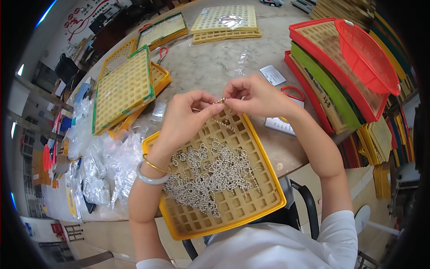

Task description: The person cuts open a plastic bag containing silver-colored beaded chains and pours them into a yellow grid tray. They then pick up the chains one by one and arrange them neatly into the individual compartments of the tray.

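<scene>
Both hands meet above the far edge of a yellow tray [268, 179] whose beige insert has rows of square pockets. My left hand [192, 112], its wrist wearing a gold bangle and a pale one, pinches one end of a silver ball chain [224, 125]. From the other side my right hand [248, 96] pinches the chain too, thumb against forefinger. The bit between the fingertips is small and gold-coloured, too small to make out. Below, a heap of silver ball chains [210, 175] lies tangled across the insert.
Clear plastic bags [96, 166] pile up on the left. Behind them stand stacked pocketed trays [123, 85]; more trays [224, 20] lie at the back. Red trays and a red basket [367, 58] are stacked right. Red-handled scissors [293, 93] and paper labels [272, 75] lie near my right forearm.
</scene>
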`<action>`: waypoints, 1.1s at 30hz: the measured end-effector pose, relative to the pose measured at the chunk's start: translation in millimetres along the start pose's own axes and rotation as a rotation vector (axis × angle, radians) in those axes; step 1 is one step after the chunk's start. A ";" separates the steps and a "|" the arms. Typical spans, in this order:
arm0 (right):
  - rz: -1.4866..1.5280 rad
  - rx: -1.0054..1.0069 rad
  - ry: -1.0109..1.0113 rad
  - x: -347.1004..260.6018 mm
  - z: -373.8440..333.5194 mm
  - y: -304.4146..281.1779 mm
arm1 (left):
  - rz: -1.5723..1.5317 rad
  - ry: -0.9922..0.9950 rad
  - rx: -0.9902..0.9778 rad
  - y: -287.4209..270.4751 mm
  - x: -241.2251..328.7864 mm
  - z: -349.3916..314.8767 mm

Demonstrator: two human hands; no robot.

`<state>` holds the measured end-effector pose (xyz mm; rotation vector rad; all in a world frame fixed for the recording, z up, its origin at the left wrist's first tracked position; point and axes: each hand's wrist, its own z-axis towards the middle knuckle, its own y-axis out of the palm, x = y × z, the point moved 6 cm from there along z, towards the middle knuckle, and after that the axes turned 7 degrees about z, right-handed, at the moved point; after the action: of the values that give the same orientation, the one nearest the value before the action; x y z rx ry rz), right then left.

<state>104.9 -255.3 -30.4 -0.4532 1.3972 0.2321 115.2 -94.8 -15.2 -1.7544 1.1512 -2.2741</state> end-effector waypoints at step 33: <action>-0.711 0.100 -0.148 19.8 6.5 -2.6 | 0.002 -0.038 -0.004 4.4 -36.8 7.8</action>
<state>115.1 -256.9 -48.7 -0.7996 1.0243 -0.3749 133.2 -85.2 -47.1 -1.7881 1.1516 -2.2288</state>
